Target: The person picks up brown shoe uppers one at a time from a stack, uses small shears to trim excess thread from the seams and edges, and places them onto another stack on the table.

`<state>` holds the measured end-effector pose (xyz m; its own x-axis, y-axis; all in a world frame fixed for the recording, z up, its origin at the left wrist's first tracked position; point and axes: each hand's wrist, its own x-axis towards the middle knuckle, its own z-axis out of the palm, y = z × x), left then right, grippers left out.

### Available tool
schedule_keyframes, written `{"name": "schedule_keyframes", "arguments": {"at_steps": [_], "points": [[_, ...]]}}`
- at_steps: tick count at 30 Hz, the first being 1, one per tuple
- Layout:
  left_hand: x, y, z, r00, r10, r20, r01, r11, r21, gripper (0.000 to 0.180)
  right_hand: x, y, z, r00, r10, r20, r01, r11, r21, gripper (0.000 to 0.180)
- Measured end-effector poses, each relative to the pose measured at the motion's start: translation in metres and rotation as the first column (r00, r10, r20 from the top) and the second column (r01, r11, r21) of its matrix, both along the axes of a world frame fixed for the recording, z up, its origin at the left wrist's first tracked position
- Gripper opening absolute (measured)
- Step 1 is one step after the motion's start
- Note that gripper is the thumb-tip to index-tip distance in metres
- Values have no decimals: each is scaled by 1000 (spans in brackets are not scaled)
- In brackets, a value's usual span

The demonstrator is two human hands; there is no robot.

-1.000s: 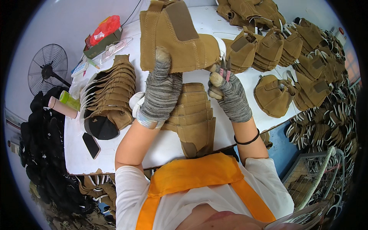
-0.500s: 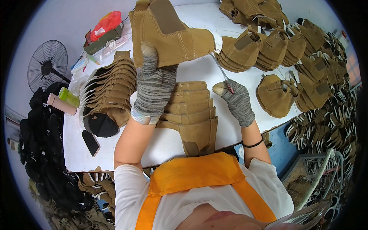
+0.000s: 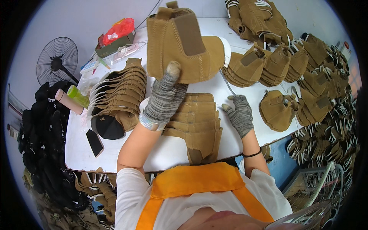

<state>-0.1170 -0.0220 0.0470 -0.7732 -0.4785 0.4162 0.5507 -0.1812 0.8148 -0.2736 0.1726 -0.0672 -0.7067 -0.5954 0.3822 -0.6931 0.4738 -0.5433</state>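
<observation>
Your left hand (image 3: 163,101) holds the tan boot upper (image 3: 184,44) raised above the table (image 3: 126,151), fingers pinching its lower edge, while your right hand (image 3: 239,115) rests spread on the table, well to the lower right of it.

Shoe workshop, stacked tan boot uppers (image 3: 119,92), white worktable (image 3: 168,147)

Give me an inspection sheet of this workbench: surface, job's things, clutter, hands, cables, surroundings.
Surface: white table, crowded.
Job's things: tan boot upper raised; flat stack of tan pieces below it.
Clutter: row of uppers, phone, green bottle, red bag.
Hands: left hand gloved, grips the raised upper; right hand gloved, open on the table.
Cables: thin cord at the far edge.
Surroundings: fan, upper piles right.
</observation>
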Motion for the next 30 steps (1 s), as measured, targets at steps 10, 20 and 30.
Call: {"name": "schedule_keyframes", "arguments": {"at_steps": [10, 20, 30], "points": [[-9, 22, 20, 989, 131, 71, -56, 771, -634, 49, 48, -25, 105, 750, 627, 212, -154, 477, -865, 60], [-14, 18, 7, 984, 158, 80, -21, 554, -832, 53, 62, -42, 130, 701, 661, 269, -94, 459, -884, 82], [-1, 36, 37, 979, -58, 194, 83, 989, -126, 68, 48, -36, 124, 697, 653, 296, -138, 527, -838, 85]]}}
